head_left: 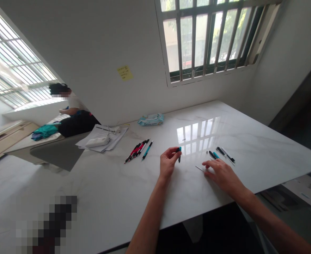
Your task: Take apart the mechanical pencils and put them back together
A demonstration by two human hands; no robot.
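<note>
My left hand (168, 163) pinches a short black-and-teal pen barrel (180, 157), held upright above the white marbled table (123, 204). To its right, my right hand (221, 173) has thumb and fingers closed on a thin pale pen refill (199, 168), whose tip points left. Just beyond the right hand lie a black pen part and a teal pen part (215, 154). Farther right are a black pen piece (219, 150) and a slim pale rod with a dark end (228, 156). Left of my left hand, several red, black and white pens (136, 151) lie beside a teal-and-black pen (147, 151).
A blue packet of wipes (151, 120) lies by the wall. Stacked papers (97, 143) with a white object on top sit at the table's far left. A yellow note (125, 73) is on the wall. Another person (74, 109) sits beyond, left.
</note>
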